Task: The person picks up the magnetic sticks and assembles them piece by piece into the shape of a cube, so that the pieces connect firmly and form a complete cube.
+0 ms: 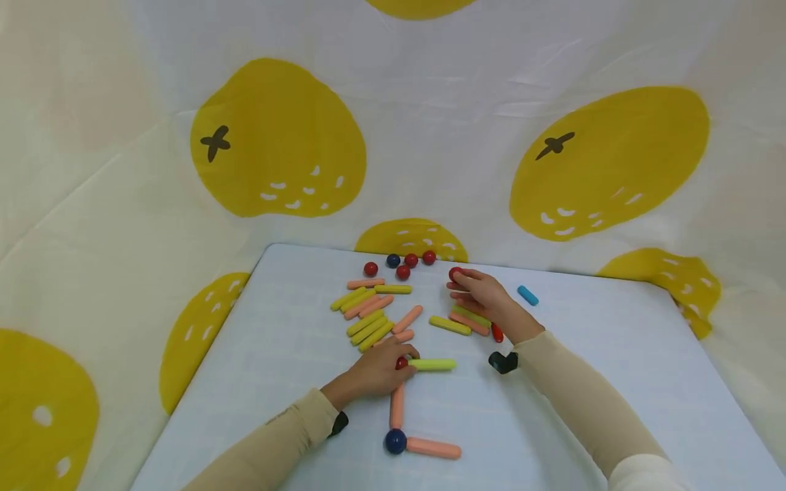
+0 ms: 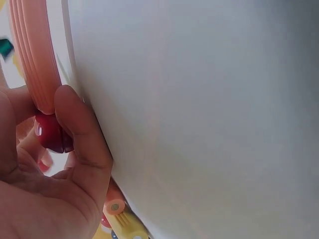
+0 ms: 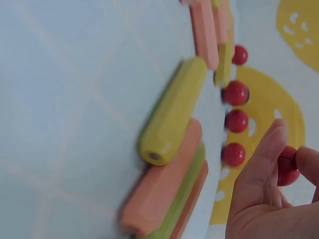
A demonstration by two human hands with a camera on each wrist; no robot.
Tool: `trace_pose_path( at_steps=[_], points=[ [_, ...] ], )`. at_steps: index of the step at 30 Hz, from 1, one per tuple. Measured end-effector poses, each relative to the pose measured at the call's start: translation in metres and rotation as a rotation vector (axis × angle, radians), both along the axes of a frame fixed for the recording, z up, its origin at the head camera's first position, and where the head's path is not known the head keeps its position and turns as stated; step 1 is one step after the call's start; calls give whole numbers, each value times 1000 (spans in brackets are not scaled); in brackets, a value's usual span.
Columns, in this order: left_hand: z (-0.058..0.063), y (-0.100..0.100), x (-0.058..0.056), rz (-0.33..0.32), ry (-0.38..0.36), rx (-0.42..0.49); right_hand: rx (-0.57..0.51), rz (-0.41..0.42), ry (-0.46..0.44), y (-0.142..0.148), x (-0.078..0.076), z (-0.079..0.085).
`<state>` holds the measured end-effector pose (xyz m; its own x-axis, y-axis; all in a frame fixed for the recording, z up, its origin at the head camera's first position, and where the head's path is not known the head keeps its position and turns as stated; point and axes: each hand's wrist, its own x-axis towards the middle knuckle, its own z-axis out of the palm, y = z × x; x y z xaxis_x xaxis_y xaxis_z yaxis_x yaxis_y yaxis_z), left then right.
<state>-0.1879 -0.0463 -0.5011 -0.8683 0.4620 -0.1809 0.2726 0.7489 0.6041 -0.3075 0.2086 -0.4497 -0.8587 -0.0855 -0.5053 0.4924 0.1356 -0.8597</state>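
Note:
My left hand (image 1: 376, 368) grips a red ball (image 2: 52, 133) at the corner of a stick figure on the table. From that ball a yellow-green stick (image 1: 434, 365) points right, and a salmon stick (image 1: 397, 408) runs toward me to a dark blue ball (image 1: 396, 441). Another salmon stick (image 1: 433, 448) extends right from the blue ball. Farther back, my right hand (image 1: 485, 296) pinches a second red ball (image 3: 287, 167) between thumb and fingers. Below that hand lie a yellow stick (image 3: 174, 112) and several more sticks side by side.
Loose yellow sticks (image 1: 368, 327) and salmon ones (image 1: 408, 319) lie left of centre on the white table (image 1: 295, 300). Red balls (image 1: 403, 273) and one dark blue ball (image 1: 393, 260) sit near the back edge. A short blue stick (image 1: 528, 295) is at right. A patterned cloth (image 1: 430, 136) rises behind.

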Motion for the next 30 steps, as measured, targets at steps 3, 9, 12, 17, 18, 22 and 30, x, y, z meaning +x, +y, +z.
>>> trace_pose_path(
  at_steps=[3,9,12,17,18,22,30],
  points=[
    [0,1,0,10,-11,12,3,44,20,10,29,0],
    [-2,-1,1,39,-36,29,45,105,26,21,78,-19],
    [-2,0,1,42,-29,36,42,124,19,25,98,-28],
    [-2,1,1,46,-9,44,-5,171,0,26,119,-40],
    [-2,1,1,47,-7,43,-13,188,1,25,121,-42],
    [-4,1,0,53,-7,43,-38,216,5,22,128,-46],
    [0,3,0,38,-6,24,-4,174,-11,19,140,-41]
  ],
)
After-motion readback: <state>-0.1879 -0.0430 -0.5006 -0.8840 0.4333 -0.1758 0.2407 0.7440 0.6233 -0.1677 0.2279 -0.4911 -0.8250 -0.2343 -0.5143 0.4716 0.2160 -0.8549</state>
